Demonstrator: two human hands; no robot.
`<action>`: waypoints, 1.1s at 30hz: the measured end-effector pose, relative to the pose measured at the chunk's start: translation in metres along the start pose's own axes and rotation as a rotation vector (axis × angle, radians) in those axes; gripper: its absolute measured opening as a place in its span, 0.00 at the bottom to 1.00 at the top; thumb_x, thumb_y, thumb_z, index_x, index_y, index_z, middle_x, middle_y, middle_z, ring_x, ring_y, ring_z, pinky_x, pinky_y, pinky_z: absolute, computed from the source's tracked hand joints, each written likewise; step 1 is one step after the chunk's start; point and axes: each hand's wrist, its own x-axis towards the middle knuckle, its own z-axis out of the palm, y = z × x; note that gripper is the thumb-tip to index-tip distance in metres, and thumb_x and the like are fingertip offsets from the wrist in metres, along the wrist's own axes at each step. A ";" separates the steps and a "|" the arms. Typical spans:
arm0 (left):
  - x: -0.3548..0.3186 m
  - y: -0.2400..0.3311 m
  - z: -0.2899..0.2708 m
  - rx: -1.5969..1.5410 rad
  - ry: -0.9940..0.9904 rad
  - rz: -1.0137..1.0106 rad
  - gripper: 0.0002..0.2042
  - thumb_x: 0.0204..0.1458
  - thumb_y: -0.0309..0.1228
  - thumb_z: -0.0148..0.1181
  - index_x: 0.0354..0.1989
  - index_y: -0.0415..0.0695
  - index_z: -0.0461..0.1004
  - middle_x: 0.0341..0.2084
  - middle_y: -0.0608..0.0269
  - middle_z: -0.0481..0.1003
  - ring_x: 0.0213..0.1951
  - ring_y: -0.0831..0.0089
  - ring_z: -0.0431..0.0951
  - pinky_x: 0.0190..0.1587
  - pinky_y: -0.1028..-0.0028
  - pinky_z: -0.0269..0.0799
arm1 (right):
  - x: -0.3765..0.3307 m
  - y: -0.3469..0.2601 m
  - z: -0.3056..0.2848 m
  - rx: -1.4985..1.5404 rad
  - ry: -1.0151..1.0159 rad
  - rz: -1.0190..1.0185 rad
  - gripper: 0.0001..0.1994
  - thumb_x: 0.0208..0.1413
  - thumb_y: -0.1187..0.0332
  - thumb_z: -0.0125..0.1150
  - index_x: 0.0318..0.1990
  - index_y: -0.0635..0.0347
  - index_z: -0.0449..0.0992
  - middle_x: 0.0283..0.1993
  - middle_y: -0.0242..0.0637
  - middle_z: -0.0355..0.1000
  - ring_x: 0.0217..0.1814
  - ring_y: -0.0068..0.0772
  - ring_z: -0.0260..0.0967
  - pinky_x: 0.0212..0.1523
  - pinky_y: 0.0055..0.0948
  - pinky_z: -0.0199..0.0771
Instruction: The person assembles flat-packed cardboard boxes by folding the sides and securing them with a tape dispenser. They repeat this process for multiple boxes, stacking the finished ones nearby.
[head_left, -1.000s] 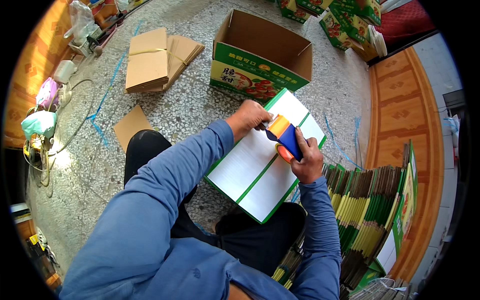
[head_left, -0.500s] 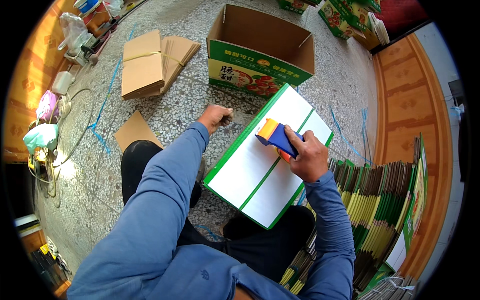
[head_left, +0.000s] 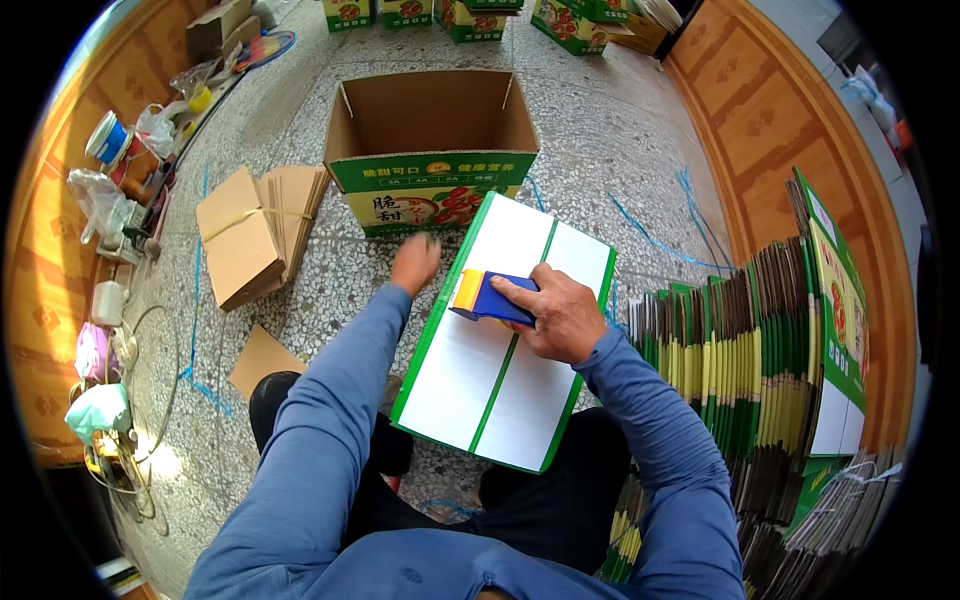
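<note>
Two hands work over a white carton with green edges (head_left: 500, 350), which rests bottom-up across the person's lap, tilted slightly away toward the terrazzo floor (head_left: 620, 150). The right hand (head_left: 560, 315) has its grip closed around a blue and yellow tape dispenser (head_left: 488, 298), fingers wrapped over the top, pressing it onto the green centre seam (head_left: 515, 345) where the two flaps meet. The left hand (head_left: 415, 262) is blurred at the carton's far left edge; whether its grip is closed on the edge or merely resting flat against it, I cannot tell.

To do this stroke well, I judge the dispenser should run straight along the seam with even downward pressure, so the tape bridges both flaps equally and lies without wrinkles. The left hand is best kept bracing the carton's side, since it sits on the lap and could skid or rock under the push. The flaps should be touching before the tape passes over them.

Just beyond the carton stands an open brown box with a green printed front (head_left: 432, 150). A bundle of flat brown cardboard (head_left: 255, 235) lies to the left, and a stack of folded green cartons (head_left: 760, 350) stands on edge at the right.
</note>
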 end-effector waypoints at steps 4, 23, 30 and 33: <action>0.054 0.136 -0.039 -0.021 0.076 0.569 0.19 0.55 0.38 0.58 0.49 0.37 0.73 0.45 0.46 0.75 0.49 0.52 0.74 0.52 0.64 0.68 | 0.004 0.003 -0.005 0.032 -0.029 -0.073 0.29 0.41 0.66 0.69 0.57 0.39 0.74 0.34 0.39 0.65 0.34 0.38 0.69 0.34 0.34 0.72; 0.048 0.182 -0.011 0.359 -0.482 0.482 0.40 0.38 0.59 0.67 0.54 0.41 0.73 0.46 0.45 0.75 0.52 0.52 0.73 0.57 0.61 0.61 | -0.216 0.122 -0.044 -0.316 -0.364 0.165 0.26 0.42 0.76 0.61 0.51 0.39 0.77 0.31 0.43 0.63 0.32 0.45 0.67 0.33 0.41 0.69; 0.060 0.170 -0.017 0.397 -0.546 0.436 0.41 0.37 0.60 0.68 0.55 0.42 0.72 0.49 0.46 0.74 0.55 0.52 0.71 0.59 0.63 0.61 | -0.131 0.101 0.153 -0.264 -0.288 0.433 0.10 0.53 0.67 0.54 0.38 0.62 0.77 0.38 0.49 0.72 0.38 0.48 0.73 0.36 0.45 0.74; 0.071 0.150 -0.032 0.339 -0.519 0.346 0.41 0.34 0.63 0.68 0.52 0.41 0.74 0.47 0.47 0.76 0.55 0.51 0.71 0.57 0.61 0.63 | -0.150 0.041 0.087 -0.202 -0.059 0.854 0.18 0.47 0.72 0.59 0.47 0.65 0.74 0.37 0.49 0.72 0.37 0.47 0.73 0.35 0.43 0.75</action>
